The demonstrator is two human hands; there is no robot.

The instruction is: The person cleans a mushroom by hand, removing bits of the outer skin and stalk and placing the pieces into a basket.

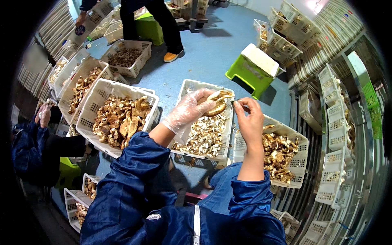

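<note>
My left hand (pixel 196 105), in a clear plastic glove, holds a brown mushroom (pixel 218 107) with a pale split stem. Below it stands a white plastic crate (pixel 231 131) filled with small pale mushroom pieces (pixel 205 137). My bare right hand (pixel 251 118) is just right of the mushroom, pinching a small dark object (pixel 234 102) between thumb and finger. It may be a small blade, mostly hidden by the fingers. A crate of large brown mushrooms (pixel 121 119) stands to my left. Another crate of brown mushrooms (pixel 280 154) sits to my right, partly behind my forearm.
A green step stool (pixel 254 70) with a white top stands ahead on the blue floor (pixel 202 55). One person (pixel 162 21) stands ahead; another (pixel 33 147) sits at the left. Stacked crates (pixel 284 33) stand at the far right, and a metal rack (pixel 306 196) runs along the right side.
</note>
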